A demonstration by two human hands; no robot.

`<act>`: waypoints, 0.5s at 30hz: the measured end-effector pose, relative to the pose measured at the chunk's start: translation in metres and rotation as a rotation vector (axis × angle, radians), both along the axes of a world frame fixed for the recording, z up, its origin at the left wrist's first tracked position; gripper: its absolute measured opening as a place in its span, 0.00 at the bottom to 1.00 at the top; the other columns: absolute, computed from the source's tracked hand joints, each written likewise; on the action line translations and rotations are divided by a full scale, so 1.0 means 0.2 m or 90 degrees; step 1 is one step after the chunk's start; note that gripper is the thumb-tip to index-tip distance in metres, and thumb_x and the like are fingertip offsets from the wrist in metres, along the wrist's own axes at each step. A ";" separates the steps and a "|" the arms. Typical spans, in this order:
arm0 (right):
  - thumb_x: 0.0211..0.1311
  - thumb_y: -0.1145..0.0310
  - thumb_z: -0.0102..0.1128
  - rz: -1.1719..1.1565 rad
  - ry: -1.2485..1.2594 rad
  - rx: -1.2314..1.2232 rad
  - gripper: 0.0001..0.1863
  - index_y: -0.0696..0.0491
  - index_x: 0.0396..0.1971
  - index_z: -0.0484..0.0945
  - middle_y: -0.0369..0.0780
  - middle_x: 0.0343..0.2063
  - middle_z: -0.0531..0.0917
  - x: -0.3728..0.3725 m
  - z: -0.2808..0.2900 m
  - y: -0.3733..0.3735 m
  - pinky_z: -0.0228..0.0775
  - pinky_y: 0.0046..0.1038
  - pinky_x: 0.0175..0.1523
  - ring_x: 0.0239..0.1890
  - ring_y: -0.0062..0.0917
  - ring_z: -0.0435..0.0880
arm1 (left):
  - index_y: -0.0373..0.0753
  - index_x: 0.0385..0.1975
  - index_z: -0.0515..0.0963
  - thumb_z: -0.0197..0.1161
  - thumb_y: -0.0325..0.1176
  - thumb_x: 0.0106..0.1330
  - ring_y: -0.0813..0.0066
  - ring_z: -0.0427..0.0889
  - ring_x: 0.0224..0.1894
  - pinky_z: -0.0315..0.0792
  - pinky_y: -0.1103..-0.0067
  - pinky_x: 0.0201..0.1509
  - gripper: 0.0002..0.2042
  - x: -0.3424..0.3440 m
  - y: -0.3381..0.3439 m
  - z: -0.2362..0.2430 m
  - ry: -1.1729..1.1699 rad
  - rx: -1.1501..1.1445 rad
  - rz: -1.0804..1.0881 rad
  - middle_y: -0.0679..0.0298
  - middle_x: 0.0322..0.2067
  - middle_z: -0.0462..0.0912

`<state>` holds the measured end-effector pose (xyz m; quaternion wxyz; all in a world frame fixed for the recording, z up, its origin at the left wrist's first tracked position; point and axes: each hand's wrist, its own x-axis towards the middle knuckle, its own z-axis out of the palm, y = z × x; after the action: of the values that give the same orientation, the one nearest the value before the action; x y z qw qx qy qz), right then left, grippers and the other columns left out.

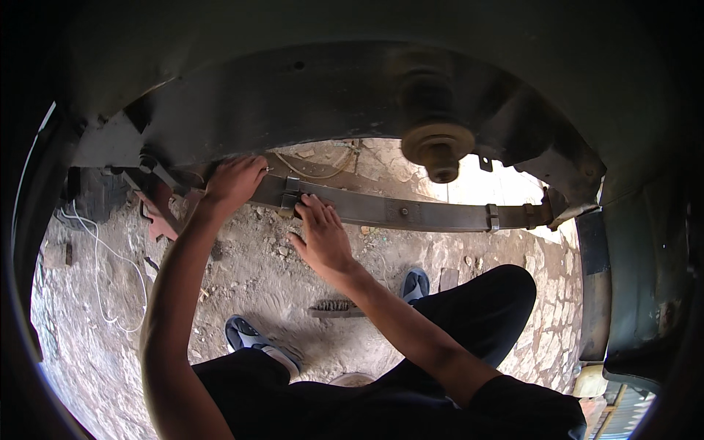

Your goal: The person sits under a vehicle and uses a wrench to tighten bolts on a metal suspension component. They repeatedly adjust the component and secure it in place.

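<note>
A long dark leaf spring (381,210) runs across the middle, beneath a vehicle's frame rail (315,95). My left hand (236,182) curls its fingers over the spring's left part; its fingertips are partly hidden. Lower and to the right, my right hand (323,238) lays its fingers against the spring's lower edge, beside a metal clip (290,193). The right thumb stands apart from those fingers. Near the spring's right end sits a second clip (493,217). A bolt head (404,212) shows at mid-length.
A round rusty bump stop (438,147) hangs from the rail. At left are a red metal stand (160,213), a dark tyre (103,194) and a white cord (103,249). A wire brush (336,308) lies on the dirt between my sandaled feet. Dark body panels surround the space.
</note>
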<state>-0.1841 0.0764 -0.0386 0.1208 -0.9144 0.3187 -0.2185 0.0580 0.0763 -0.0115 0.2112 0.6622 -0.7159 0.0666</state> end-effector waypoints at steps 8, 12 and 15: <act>0.57 0.63 0.69 0.004 0.020 -0.024 0.37 0.59 0.62 0.62 0.49 0.66 0.63 0.00 -0.02 -0.05 0.54 0.44 0.71 0.69 0.42 0.61 | 0.41 0.41 0.76 0.57 0.38 0.69 0.57 0.81 0.48 0.73 0.64 0.54 0.08 0.00 -0.02 0.01 0.000 0.049 0.009 0.61 0.42 0.83; 0.55 0.63 0.70 0.041 0.038 0.004 0.37 0.56 0.62 0.62 0.48 0.67 0.63 -0.04 0.02 -0.12 0.56 0.44 0.68 0.68 0.41 0.62 | 0.41 0.42 0.76 0.57 0.38 0.70 0.57 0.81 0.48 0.72 0.64 0.54 0.09 0.00 -0.02 0.04 0.000 0.086 0.022 0.61 0.42 0.83; 0.55 0.64 0.70 0.024 0.044 0.023 0.37 0.54 0.63 0.62 0.48 0.67 0.63 -0.02 0.01 -0.16 0.57 0.46 0.66 0.67 0.41 0.62 | 0.41 0.42 0.75 0.57 0.38 0.70 0.58 0.81 0.49 0.73 0.64 0.53 0.09 -0.03 -0.02 0.05 -0.001 0.083 0.027 0.60 0.43 0.83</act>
<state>-0.1889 0.0451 -0.0359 0.1307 -0.9250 0.3091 -0.1784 0.0524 0.0716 -0.0017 0.1656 0.6894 -0.7048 0.0244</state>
